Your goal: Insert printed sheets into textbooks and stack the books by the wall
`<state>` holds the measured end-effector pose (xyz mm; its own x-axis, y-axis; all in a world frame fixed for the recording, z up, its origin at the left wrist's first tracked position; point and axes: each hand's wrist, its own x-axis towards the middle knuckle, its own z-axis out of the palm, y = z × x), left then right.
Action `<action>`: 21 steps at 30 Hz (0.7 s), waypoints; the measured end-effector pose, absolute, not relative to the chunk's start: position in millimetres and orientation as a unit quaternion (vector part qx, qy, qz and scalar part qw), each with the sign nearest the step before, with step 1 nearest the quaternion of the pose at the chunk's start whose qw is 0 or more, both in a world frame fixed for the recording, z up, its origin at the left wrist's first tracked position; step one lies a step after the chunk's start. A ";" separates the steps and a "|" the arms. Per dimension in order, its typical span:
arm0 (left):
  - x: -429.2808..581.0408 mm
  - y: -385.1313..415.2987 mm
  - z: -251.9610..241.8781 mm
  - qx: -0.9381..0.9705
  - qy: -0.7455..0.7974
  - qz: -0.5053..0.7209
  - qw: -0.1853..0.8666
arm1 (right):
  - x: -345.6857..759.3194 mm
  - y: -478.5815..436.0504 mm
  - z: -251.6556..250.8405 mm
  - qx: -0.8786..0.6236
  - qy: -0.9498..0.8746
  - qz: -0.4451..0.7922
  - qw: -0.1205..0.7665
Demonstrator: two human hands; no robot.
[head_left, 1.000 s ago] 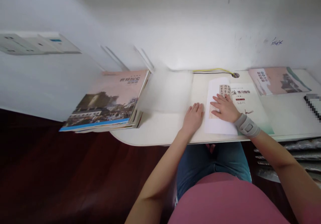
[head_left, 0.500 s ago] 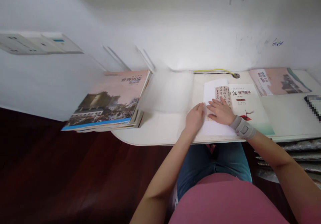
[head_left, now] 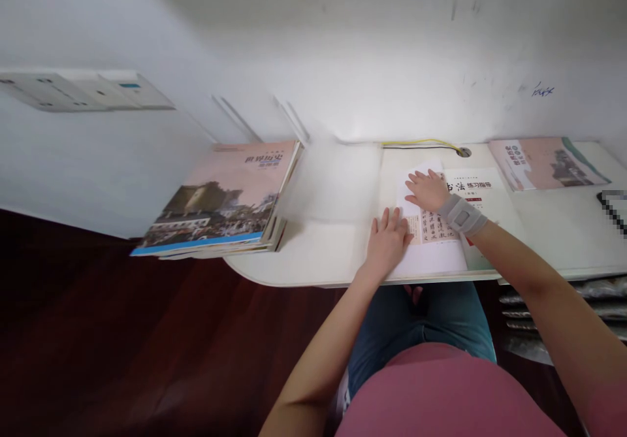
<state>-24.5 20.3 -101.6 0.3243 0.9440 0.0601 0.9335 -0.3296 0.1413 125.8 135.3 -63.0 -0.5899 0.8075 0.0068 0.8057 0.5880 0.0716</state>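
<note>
Textbook stack [head_left: 215, 208] left, calligraphy booklet [head_left: 484, 192] right, on desk [head_left: 323, 260].

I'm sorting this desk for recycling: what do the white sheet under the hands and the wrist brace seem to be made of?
The white sheet looks like thin, matte paper, going by its flat, unglazed surface and light weight on the desk. The wrist brace looks like grey woven fabric, with a smoother panel that may be plastic, though that's hard to tell at this size.
</note>
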 end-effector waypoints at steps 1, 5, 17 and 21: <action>-25.3 19.9 -103.4 0.813 0.577 0.069 0.049 | 122.6 136.2 -64.8 0.451 0.892 0.033 0.031; -28.7 18.5 -111.7 0.810 0.573 0.103 0.068 | 117.9 131.6 -72.0 0.439 0.896 0.017 0.064; -29.4 18.1 -111.7 0.808 0.567 0.132 0.090 | 117.9 129.3 -70.7 0.422 0.904 0.026 0.060; -29.7 17.9 -110.1 0.809 0.565 0.132 0.097 | 114.1 145.7 -67.2 0.451 0.889 0.031 0.069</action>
